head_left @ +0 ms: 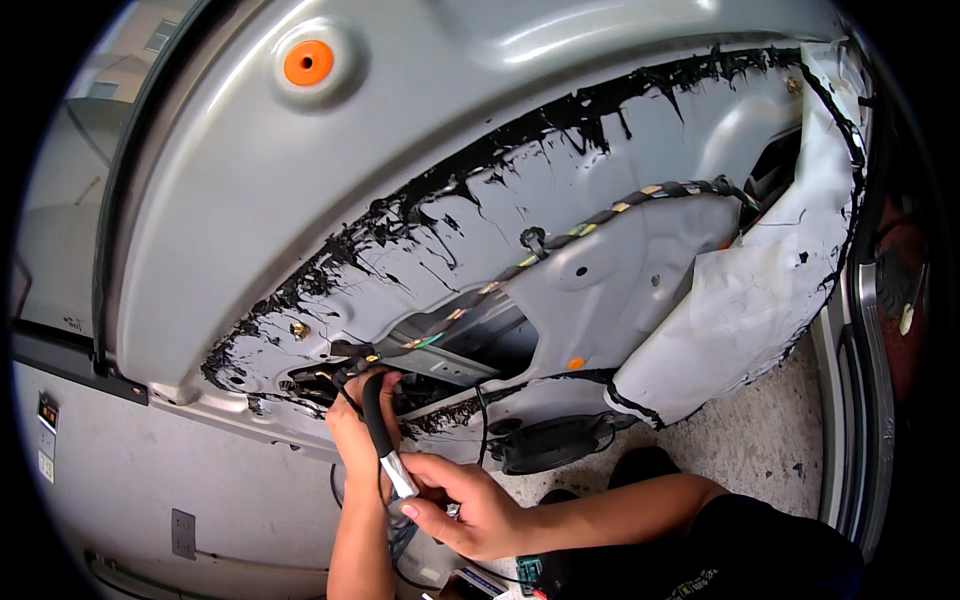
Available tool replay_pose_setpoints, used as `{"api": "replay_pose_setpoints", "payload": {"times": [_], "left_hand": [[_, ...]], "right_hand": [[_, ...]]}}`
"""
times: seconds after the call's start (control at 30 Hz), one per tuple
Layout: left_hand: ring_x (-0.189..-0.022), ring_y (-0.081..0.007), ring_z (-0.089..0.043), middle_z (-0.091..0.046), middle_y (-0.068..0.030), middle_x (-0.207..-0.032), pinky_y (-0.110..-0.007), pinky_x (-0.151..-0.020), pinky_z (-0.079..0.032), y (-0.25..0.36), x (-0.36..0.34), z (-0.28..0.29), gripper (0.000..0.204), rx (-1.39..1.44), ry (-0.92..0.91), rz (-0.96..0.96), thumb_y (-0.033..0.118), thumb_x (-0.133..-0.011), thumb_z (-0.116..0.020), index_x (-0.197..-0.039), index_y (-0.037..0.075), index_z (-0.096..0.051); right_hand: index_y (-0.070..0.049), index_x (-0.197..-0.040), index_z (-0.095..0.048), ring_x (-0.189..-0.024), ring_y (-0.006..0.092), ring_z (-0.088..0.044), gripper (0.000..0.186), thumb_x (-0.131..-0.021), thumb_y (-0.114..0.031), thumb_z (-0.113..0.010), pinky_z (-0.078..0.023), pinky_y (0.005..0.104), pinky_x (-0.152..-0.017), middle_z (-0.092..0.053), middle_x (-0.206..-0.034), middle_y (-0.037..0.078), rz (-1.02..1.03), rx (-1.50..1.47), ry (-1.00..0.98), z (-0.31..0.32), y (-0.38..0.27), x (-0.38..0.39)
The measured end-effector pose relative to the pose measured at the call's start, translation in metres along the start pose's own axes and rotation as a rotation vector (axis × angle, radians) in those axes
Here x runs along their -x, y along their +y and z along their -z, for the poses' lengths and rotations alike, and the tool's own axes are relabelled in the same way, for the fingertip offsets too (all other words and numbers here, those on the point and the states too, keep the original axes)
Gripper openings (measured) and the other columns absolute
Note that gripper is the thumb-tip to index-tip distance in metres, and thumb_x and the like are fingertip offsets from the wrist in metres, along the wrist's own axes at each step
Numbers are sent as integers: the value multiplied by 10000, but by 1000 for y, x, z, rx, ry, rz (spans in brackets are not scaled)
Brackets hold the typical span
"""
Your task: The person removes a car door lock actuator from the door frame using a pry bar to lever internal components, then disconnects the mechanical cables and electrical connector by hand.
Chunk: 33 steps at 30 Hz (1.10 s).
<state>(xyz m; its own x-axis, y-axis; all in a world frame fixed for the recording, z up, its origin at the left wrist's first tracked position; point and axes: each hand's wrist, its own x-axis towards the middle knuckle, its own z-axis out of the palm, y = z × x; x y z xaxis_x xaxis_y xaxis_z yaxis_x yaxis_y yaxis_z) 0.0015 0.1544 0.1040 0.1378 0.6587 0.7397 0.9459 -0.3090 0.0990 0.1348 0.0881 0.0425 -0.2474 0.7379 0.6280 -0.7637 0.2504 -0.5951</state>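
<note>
A thick black sleeved cable (372, 408) with a white-silver wrapped end (398, 475) hangs at the lower edge of a grey car door's inner panel (420, 100). My left hand (355, 432) is closed around the upper part of the cable, beside the lower-left opening in the panel (420, 390). Some of its fingers are hidden behind the cable. Lower down, my right hand (470, 505) pinches the wrapped end between thumb and fingers. A thin black wire runs down beside my left wrist.
A taped wiring harness (600, 215) crosses the panel. Sticky black sealant (400, 215) lines its edge. A white plastic sheet (745, 300) hangs partly peeled at the right. Below the door are a black speaker (550, 445) and my dark shoes (643, 465). An orange plug (308, 63) sits above.
</note>
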Motion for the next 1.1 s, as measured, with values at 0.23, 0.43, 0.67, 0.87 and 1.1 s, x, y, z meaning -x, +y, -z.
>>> {"api": "replay_pose_setpoints", "payload": {"times": [0.23,0.43,0.67,0.87,1.1], "left_hand": [[-661,-239,-580,-621,-143,-791,-304,-642,-472,-12,1,-18,63,204,143,277,-18,-834,-641,-878,-29,-598],[-659,-195,-578,-621,-97,-793,-273,-639,-464,-8,6,-12,68,199,220,326,-26,-850,-587,-916,-22,-604],[-672,-330,-582,-578,-150,-757,-389,-593,-469,-5,-9,4,115,-236,341,14,-35,-786,-508,-826,-20,-614],[-642,-292,-615,-621,-146,-786,-339,-575,-490,1,3,6,107,-89,432,-3,-28,-775,-628,-877,-12,-657],[-646,-273,-616,-622,-110,-782,-342,-574,-482,5,20,-4,91,87,437,-26,-26,-761,-673,-836,20,-650]], "right_hand": [[59,-1291,-421,-684,114,-549,438,-897,-35,-589,-464,251,-642,-597,-837,73,84,105,-64,-10,4,-23],[45,-1292,-432,-612,150,-590,465,-878,-49,-622,-475,270,-566,-623,-805,105,60,204,-161,0,4,-24],[51,-1207,-526,-708,203,-617,423,-841,-104,-672,-500,303,-608,-605,-871,121,185,419,-116,35,-33,-33],[53,-1126,-556,-852,221,-614,278,-860,-24,-577,-504,302,-759,-574,-962,148,175,581,100,69,-50,-44],[21,-1299,-423,-1027,139,-543,370,-934,-6,-480,-446,249,-859,-574,-1132,125,-154,487,83,79,-45,-51]]}}
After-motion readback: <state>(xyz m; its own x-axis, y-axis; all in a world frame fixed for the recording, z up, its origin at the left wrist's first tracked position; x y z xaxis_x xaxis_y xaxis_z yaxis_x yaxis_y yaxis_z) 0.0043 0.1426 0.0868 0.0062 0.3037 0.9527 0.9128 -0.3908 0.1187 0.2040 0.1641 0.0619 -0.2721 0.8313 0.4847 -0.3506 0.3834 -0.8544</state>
